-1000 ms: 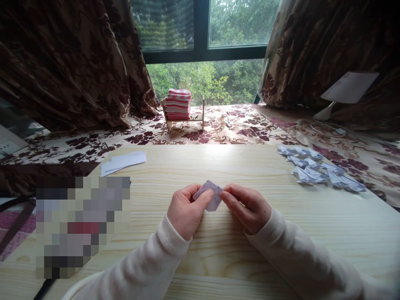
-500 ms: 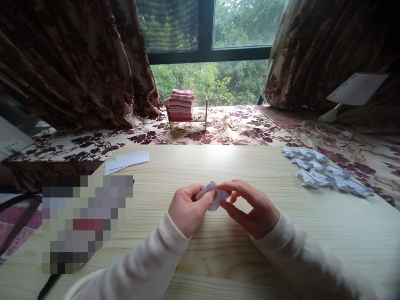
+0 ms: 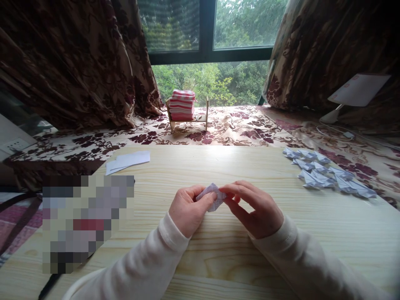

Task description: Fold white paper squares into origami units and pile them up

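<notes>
A small piece of folded paper (image 3: 213, 205) with faint grid lines is held just above the wooden table (image 3: 218, 266). My left hand (image 3: 189, 208) pinches it, thumb on top and fingers behind. My right hand (image 3: 254, 206) grips the paper's right edge between thumb and fingertips; the fingers partly cover that side. On the right of the table lie several folded paper pieces (image 3: 317, 180) in loose rows. Flat white paper strips (image 3: 133, 158) lie at the back left.
A blurred-out object (image 3: 87, 225) with a black strap lies on the table's left. Beyond the table, on floral cloth, a small wooden rack (image 3: 206, 114) holds folded pink and white cloths (image 3: 181, 106). A white lamp (image 3: 359, 89) stands at the back right.
My right fingers have closed in on the paper's right edge, where a flap stood out before. My left hand keeps its pinch, nearly still.
</notes>
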`<state>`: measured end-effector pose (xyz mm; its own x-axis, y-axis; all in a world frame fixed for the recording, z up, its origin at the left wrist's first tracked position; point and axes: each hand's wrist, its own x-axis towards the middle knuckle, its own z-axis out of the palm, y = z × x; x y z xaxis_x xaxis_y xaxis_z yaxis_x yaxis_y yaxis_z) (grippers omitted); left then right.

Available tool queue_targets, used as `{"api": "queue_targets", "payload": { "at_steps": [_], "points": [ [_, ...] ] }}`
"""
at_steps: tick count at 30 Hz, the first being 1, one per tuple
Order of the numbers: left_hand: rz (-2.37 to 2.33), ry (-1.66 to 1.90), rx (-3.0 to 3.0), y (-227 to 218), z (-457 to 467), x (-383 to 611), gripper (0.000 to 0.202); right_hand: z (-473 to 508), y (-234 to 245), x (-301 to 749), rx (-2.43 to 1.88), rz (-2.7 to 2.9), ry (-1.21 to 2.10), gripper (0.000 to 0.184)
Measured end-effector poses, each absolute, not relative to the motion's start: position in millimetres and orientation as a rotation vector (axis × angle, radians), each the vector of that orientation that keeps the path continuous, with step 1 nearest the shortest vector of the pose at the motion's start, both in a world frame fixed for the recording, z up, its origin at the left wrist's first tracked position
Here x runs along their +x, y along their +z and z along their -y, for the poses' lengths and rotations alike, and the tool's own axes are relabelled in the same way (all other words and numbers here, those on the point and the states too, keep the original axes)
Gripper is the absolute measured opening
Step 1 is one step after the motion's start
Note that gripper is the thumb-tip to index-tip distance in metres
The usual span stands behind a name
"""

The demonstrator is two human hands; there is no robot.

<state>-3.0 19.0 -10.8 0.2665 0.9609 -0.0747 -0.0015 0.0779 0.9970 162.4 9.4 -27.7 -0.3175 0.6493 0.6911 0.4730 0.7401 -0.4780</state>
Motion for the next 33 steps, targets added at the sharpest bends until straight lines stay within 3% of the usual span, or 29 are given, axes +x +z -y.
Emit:
{"api": "queue_targets", "payload": {
  "at_steps": [17,33],
  "points": [
    [-1.087,0.883,1.349,-9.2,-17.8,-1.6,0.021,-8.9,-24.4,169.4,-0.863,2.054,0.022,0.014],
    [-1.046,0.904,1.523,-12.7,-14.8,-0.3,0.021,-8.8,-24.3,165.4,-0.903,2.022,0.157,0.007]
  ]
}}
